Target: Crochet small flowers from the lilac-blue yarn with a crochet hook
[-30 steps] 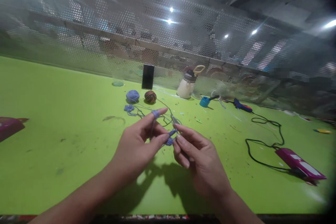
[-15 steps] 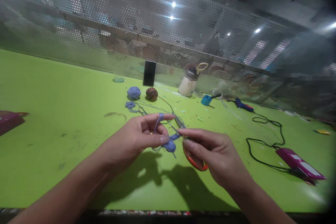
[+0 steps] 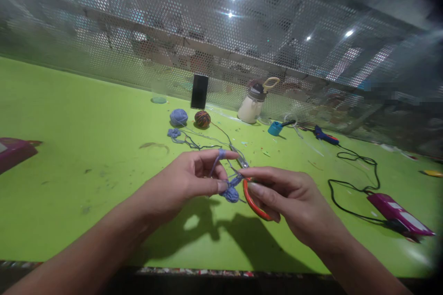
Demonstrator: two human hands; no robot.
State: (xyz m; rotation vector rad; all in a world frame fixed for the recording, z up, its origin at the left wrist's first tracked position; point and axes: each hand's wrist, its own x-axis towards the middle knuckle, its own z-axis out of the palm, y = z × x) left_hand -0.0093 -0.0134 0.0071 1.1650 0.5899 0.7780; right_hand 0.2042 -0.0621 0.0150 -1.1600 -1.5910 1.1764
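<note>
Between the thumb and fingers of my left hand (image 3: 199, 175) is a small blue-purple crochet piece (image 3: 231, 193). Yarn of the same colour wraps round its raised index finger and runs down to the piece. My right hand (image 3: 280, 191) is closed in a pinch on a thin crochet hook (image 3: 240, 174), mostly hidden by the fingers, its tip at the yarn. Under and behind this hand lie scissors (image 3: 255, 205) with a red-orange handle and grey blades, partly covered by the fingers.
Farther back on the green table (image 3: 86, 147) are a blue-purple yarn ball (image 3: 179, 117), a dark multicoloured ball (image 3: 202, 119), a small crocheted piece (image 3: 174, 133), a phone (image 3: 200, 91) and a bottle (image 3: 251, 106). A corded glue gun (image 3: 325, 136) and purple box (image 3: 399, 213) stand right.
The view has shifted slightly, so the hands sit a little farther right. The crochet piece is tilted differently in my left fingers, and more of the scissors' red handle shows.
</note>
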